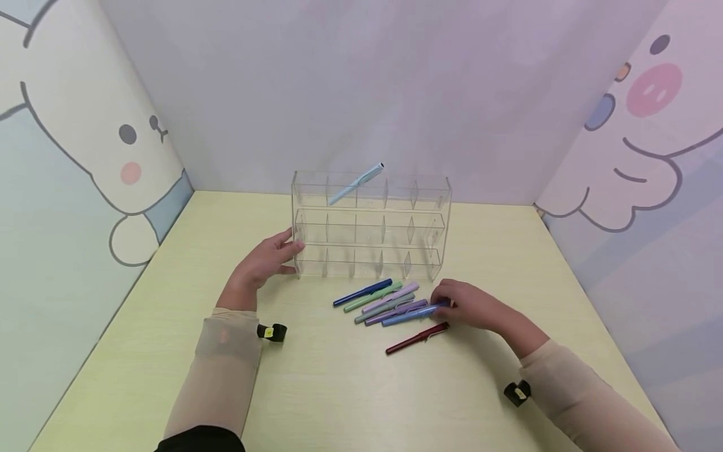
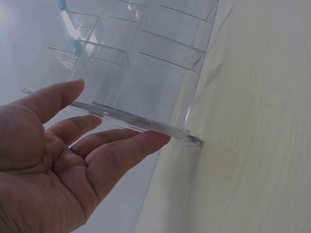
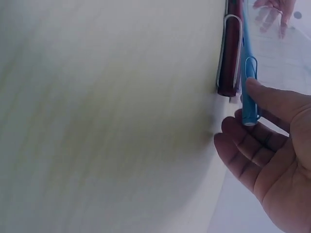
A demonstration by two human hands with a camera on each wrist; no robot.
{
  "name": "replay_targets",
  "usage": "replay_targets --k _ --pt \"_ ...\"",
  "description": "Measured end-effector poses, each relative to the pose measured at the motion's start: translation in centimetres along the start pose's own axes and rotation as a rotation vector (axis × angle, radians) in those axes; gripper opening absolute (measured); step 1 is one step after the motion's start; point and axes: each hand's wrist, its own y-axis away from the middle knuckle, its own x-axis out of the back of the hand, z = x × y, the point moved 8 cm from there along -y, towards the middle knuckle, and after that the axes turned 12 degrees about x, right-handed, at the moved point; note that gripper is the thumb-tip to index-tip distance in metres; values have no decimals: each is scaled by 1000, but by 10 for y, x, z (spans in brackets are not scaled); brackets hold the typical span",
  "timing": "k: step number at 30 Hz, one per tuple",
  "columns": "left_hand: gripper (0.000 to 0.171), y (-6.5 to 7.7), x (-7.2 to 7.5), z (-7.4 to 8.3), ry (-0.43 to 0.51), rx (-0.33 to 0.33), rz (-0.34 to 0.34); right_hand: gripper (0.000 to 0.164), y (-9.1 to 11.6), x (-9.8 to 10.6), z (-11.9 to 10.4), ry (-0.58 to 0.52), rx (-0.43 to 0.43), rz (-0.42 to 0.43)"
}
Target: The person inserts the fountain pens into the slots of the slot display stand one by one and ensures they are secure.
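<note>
A clear acrylic tiered rack (image 1: pixel 369 235) stands at the back of the table. My left hand (image 1: pixel 271 256) is at its left end, with fingertips against the outer side panel (image 2: pixel 131 119) and the thumb reaching past the panel's edge. My right hand (image 1: pixel 465 303) pinches the capped end of a blue pen (image 1: pixel 412 314), thumb on top, as the right wrist view shows. Beside that pen lie a purple pen (image 1: pixel 390 314), a grey-green pen (image 1: pixel 378 311), a lilac pen (image 1: pixel 395 297), a green pen (image 1: pixel 367 299) and a dark blue pen (image 1: pixel 358 294).
A dark red pen (image 1: pixel 415 339) lies apart, nearer the front. One light blue pen (image 1: pixel 356 184) leans diagonally in the rack's top tier. Cartoon-printed walls (image 1: pixel 367 88) enclose the pale wooden table (image 1: pixel 322 389) at the back and sides.
</note>
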Motion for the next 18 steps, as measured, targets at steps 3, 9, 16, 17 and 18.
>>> replay_targets --k 3,9,16,17,18 --pt "77 0 -1 -1 3 3 1 11 3 5 5 -92 -25 32" --pt "79 0 0 -2 -5 6 5 20 8 9 14 -342 -56 97" --pt "79 1 -1 -1 5 10 -3 25 9 23 16 -626 -59 189" --pt "79 1 0 -1 4 10 -3 26 10 27 15 -637 -53 201" --pt "80 0 0 -1 1 10 -4 26 10 31 14 -647 -54 216"
